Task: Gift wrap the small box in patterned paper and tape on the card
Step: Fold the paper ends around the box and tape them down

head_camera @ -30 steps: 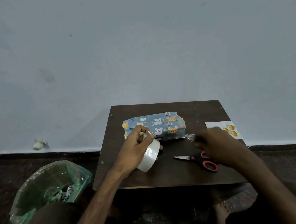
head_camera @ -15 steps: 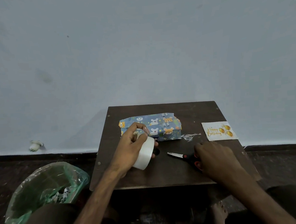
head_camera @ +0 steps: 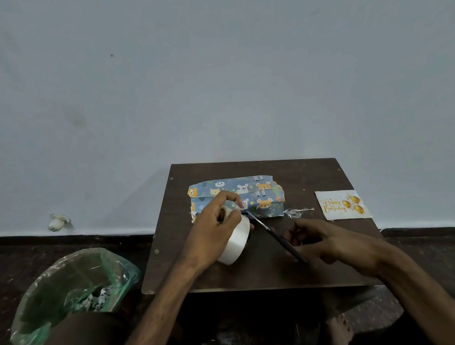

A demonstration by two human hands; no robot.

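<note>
Gripping tape roll [head_camera: 235, 246]; scissors [head_camera: 275, 235] in right hand [head_camera: 333, 243]

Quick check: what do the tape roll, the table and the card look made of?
Tape roll: whitish, translucent plastic film, slightly glossy. Table: dark brown wood or laminate, matte, with pale screw caps near the corners. Card: white paper or thin card with shiny gold print.

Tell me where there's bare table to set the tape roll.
Bare: near-left corner of the table, left of the tape roll; far strip behind the wrapped box. Crowded: the middle, where left hand, scissors and right hand meet; scraps and card at right.
</note>
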